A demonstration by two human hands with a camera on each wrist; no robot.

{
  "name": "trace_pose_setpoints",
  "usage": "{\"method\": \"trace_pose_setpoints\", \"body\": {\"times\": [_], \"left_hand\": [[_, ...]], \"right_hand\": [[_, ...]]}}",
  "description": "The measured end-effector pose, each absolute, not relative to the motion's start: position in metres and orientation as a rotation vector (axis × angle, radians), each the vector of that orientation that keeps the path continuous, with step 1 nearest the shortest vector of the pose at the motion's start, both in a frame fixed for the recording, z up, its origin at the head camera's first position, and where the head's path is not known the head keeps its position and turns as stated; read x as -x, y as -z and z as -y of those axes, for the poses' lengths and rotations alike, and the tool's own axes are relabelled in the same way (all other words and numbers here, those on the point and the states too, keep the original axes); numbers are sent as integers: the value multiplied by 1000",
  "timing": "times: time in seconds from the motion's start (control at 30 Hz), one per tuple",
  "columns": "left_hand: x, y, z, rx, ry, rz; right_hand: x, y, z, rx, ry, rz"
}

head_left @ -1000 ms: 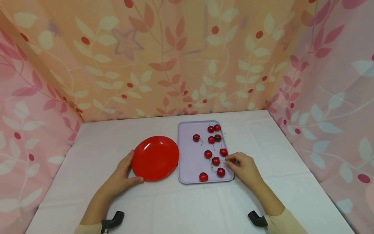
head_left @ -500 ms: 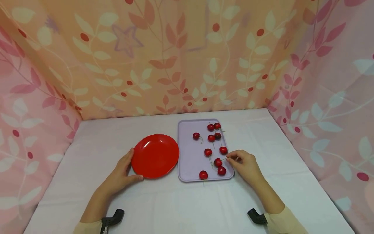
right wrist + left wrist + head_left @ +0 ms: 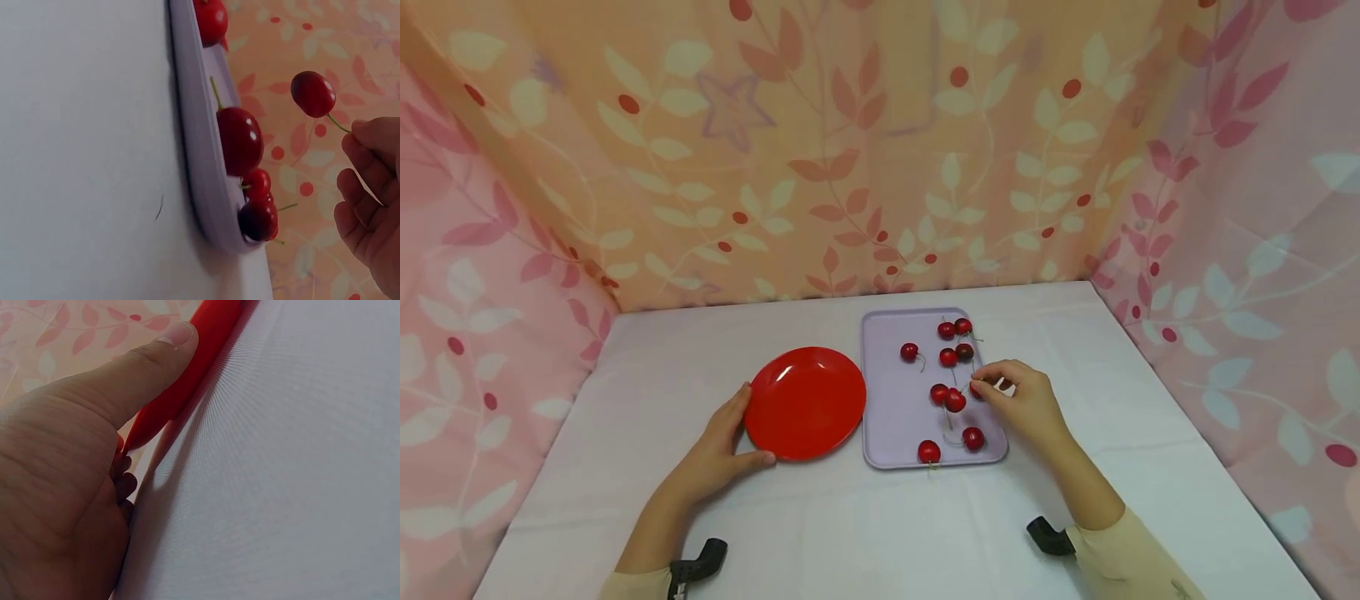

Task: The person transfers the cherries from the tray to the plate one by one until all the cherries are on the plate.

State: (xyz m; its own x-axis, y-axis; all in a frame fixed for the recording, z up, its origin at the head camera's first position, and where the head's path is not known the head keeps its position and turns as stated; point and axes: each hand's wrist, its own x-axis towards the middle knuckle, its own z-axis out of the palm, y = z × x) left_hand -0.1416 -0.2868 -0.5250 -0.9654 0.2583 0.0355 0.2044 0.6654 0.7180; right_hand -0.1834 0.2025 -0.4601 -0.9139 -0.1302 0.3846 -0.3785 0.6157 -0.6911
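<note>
White table (image 3: 865,517): red plate (image 3: 806,403), lilac tray (image 3: 895,417).

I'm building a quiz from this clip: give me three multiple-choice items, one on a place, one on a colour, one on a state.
1. Where is the plate? A on the tray; B left of the tray; C behind the tray.
2. What colour is the tray? A lilac; B green; C black.
3. The cherry at the right hand is: A lying in the tray; B on the plate; C lifted by its stem.

B: the plate lies on the cloth beside the tray's left edge.
A: its rim is pale purple.
C: the wrist view shows it hanging clear of the tray.
</note>
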Motion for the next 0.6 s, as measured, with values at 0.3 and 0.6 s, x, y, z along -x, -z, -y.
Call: {"method": "trace_pose_setpoints", "body": {"times": [0.3, 0.6], "left_hand": [[142, 523, 285, -365, -1178, -2804], [141, 523, 286, -354, -1170, -2808]], "right_hand": [[194, 434, -161, -528, -1241, 2554], [201, 424, -123, -620, -1304, 2560]]}}
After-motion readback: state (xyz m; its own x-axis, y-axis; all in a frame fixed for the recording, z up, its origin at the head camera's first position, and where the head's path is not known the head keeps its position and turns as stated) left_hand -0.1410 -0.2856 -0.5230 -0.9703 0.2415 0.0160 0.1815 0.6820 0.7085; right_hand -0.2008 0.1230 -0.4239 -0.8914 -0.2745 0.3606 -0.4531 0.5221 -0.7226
